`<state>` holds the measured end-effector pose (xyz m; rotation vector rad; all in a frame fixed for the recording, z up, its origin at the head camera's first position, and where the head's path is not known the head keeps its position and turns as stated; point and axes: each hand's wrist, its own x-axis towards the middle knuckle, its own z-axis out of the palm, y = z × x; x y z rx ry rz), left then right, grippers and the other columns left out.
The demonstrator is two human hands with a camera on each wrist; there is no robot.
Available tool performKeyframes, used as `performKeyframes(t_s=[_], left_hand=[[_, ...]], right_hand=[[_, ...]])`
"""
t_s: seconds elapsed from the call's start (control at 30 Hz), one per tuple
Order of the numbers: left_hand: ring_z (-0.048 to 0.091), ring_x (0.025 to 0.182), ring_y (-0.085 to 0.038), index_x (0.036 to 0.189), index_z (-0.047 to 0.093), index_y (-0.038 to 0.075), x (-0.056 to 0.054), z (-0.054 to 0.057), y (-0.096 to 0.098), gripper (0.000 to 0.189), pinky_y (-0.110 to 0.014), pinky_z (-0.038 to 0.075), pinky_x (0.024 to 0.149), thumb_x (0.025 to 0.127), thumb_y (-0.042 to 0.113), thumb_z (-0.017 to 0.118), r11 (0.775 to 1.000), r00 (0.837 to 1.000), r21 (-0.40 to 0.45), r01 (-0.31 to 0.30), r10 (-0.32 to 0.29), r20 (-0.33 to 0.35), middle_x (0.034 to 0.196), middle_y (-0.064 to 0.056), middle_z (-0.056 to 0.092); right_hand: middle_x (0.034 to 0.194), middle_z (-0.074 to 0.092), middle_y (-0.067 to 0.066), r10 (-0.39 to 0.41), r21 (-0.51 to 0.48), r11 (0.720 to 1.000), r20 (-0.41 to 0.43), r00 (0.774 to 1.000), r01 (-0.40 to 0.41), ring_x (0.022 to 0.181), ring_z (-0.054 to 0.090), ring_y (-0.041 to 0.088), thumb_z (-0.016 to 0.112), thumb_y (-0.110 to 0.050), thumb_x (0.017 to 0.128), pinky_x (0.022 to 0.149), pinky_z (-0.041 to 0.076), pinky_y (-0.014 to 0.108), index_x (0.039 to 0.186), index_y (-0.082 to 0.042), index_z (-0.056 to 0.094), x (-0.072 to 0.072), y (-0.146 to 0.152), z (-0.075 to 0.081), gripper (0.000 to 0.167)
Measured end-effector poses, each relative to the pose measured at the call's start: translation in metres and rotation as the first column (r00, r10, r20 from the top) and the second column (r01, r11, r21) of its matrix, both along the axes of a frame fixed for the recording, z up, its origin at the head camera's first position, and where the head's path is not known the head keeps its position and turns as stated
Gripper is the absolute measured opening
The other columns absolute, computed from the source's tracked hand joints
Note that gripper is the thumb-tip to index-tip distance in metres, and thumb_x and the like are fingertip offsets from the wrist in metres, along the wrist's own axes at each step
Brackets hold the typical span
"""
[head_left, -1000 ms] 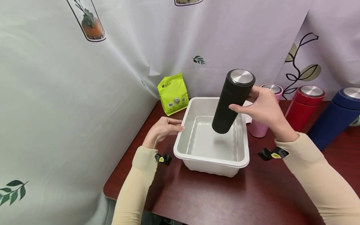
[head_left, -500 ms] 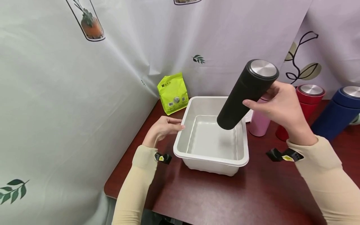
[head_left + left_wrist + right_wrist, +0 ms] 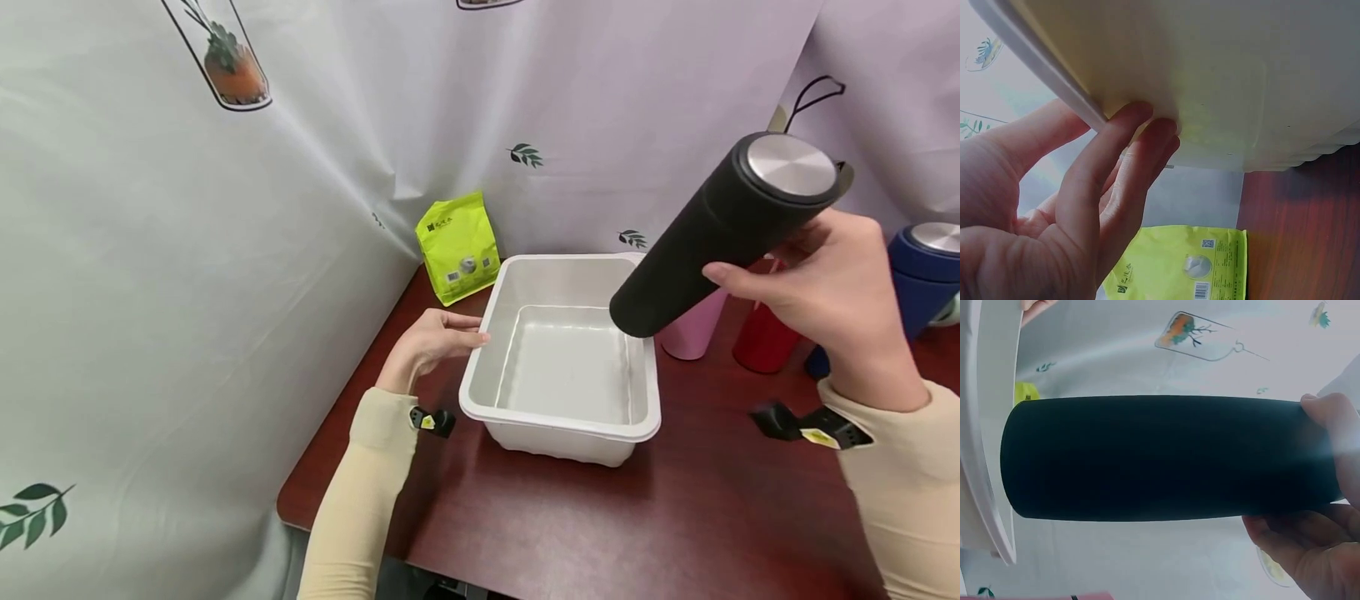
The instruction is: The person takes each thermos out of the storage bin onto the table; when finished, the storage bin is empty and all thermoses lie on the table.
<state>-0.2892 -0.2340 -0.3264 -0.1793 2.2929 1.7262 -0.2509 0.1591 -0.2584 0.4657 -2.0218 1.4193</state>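
A black thermos with a silver lid is held by my right hand in the head view. It tilts, lid up to the right, its base over the right rim of a white plastic basin. In the right wrist view, the thumb and fingers grip the black thermos from both sides. My left hand pinches the basin's left rim. The left wrist view shows its fingers against the basin's outer wall, the thumb over the rim. The thermos hides parts of other bottles.
A lime-green pouch leans at the back left, by the curtain. Right of the basin stand a pink bottle, a red bottle and a blue bottle. All are on a dark red table.
My right hand has carried the black thermos rightward from over the basin's middle to its right rim, tilting it further. The left hand keeps its hold on the basin.
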Motion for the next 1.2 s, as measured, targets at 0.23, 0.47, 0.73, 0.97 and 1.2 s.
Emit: performKeyframes(t_s=[0.23,0.47,0.73,0.97,1.2], left_hand=[[0.07,0.094,-0.022,0.131,0.058,-0.005,0.001,0.001,0.001,0.05,-0.041,0.057,0.092,0.084,0.002,0.074,1.0,1.0,0.015,0.006,-0.006,0.014,0.126,-0.024,0.062],[0.071,0.091,-0.021,0.132,0.056,-0.006,0.001,0.002,-0.002,0.05,-0.041,0.057,0.091,0.086,0.001,0.072,1.0,1.0,0.028,0.013,-0.013,0.015,0.129,-0.025,0.06],[0.071,0.092,-0.019,0.134,0.054,-0.007,0.005,0.0,-0.011,0.05,-0.041,0.057,0.091,0.088,0.001,0.07,0.999,1.0,0.032,0.016,-0.016,0.005,0.128,-0.028,0.06],[0.071,0.093,-0.019,0.134,0.055,-0.006,0.007,-0.001,-0.016,0.049,-0.042,0.056,0.092,0.088,0.001,0.07,1.0,1.0,0.028,0.013,-0.013,-0.001,0.126,-0.027,0.062],[0.071,0.091,-0.018,0.133,0.055,-0.007,0.005,-0.001,-0.013,0.048,-0.041,0.057,0.091,0.088,0.0,0.069,0.999,1.0,0.037,0.019,-0.019,-0.004,0.125,-0.028,0.062]], right_hand=[[0.079,0.069,-0.016,-0.052,-0.037,0.998,0.046,0.998,0.054,0.068,0.061,0.001,0.084,0.009,0.064,0.063,0.049,0.007,0.107,-0.003,0.073,0.01,0.018,-0.004,0.046],[0.082,0.068,-0.023,-0.141,-0.04,0.988,0.157,0.977,0.148,0.073,0.062,-0.005,0.087,0.003,0.065,0.064,0.046,0.005,0.109,-0.014,0.073,0.016,0.03,-0.011,0.049],[0.077,0.062,-0.034,-0.213,0.085,0.976,0.173,0.962,0.201,0.065,0.058,-0.014,0.09,-0.008,0.066,0.057,0.042,0.002,0.102,-0.022,0.072,0.012,0.035,-0.021,0.043],[0.075,0.058,-0.04,-0.247,0.143,0.964,0.186,0.951,0.223,0.07,0.056,-0.017,0.09,-0.013,0.067,0.062,0.041,-0.001,0.101,-0.023,0.071,0.01,0.042,-0.034,0.04],[0.073,0.053,-0.046,-0.3,0.162,0.95,0.245,0.922,0.266,0.075,0.051,-0.027,0.091,-0.019,0.066,0.066,0.036,-0.006,0.098,-0.032,0.068,0.013,0.056,-0.044,0.042]])
